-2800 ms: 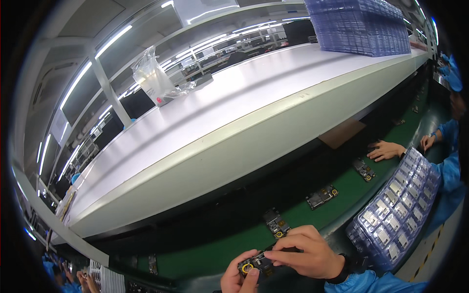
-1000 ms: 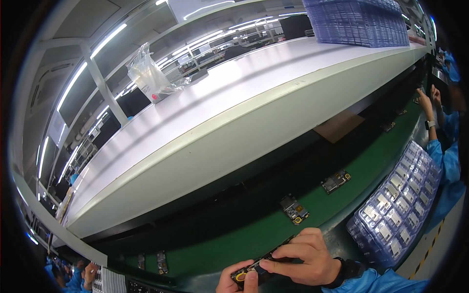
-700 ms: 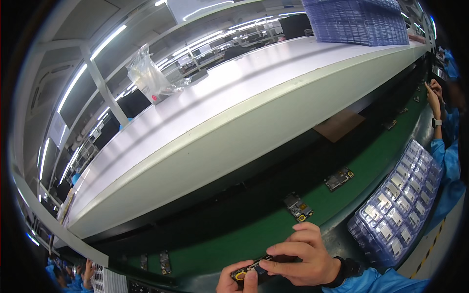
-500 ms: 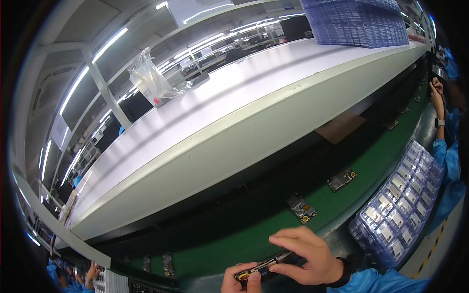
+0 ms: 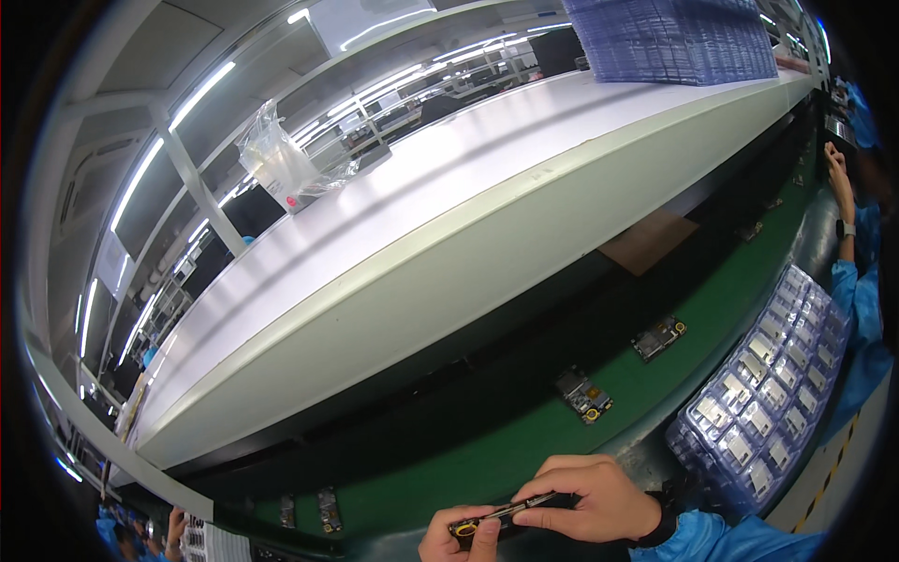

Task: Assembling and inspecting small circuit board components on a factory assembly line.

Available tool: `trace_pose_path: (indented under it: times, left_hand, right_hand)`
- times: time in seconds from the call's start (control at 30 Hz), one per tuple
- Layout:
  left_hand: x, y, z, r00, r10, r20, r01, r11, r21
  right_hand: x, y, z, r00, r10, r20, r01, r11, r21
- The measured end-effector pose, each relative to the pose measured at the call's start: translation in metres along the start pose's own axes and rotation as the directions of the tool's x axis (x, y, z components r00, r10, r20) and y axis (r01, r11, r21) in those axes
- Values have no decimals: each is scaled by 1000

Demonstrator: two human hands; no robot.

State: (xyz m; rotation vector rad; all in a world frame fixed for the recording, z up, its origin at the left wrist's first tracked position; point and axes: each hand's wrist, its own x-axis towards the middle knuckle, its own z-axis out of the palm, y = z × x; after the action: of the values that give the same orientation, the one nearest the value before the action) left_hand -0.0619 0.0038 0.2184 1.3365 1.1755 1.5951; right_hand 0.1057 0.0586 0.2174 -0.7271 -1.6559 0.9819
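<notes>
At the lower edge, a small circuit board with a yellow ring at one end is held between my two hands. My left hand pinches the ringed end with thumb and fingers. The other end lies between the thumb and fingers of my right hand, which is closed there; a dark, thin edge shows beneath its index finger. Beyond my hands on the green belt lie two similar boards, a nearer circuit board and a farther circuit board, each with a yellow ring.
To my right stands a stack of clear plastic trays with pale rectangular pieces in its pockets. A long white shelf runs above the belt, bearing blue-tinted trays and a plastic bag. Co-workers' hands show at the right and lower left.
My right hand's raised fingers have come down and closed on the board. My left hand keeps its pinch. The view has shifted slightly, and the boards on the belt appear a little farther right.
</notes>
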Motion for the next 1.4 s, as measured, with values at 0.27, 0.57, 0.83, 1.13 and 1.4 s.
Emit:
trace_pose_path:
  times: [0.27,0.57,0.83,1.13,1.4]
  left_hand:
    - [0,-5,-7,997,-56,45,50,989,137]
    - [2,23,-5,988,-152,31,155,975,-160]
    - [2,20,-3,989,-146,28,148,980,-135]
    - [-1,7,-1,997,-69,-26,64,986,-153]
    - [7,1,-12,995,-85,55,96,971,-217]
  right_hand:
    - [-4,8,-6,996,46,78,-49,998,33]
    - [-7,11,14,915,387,113,-393,792,467]
    - [-5,19,-3,869,359,340,-487,743,460]
    - [-11,18,6,904,335,267,-428,724,541]
    - [-6,-1,5,991,85,104,-101,982,161]
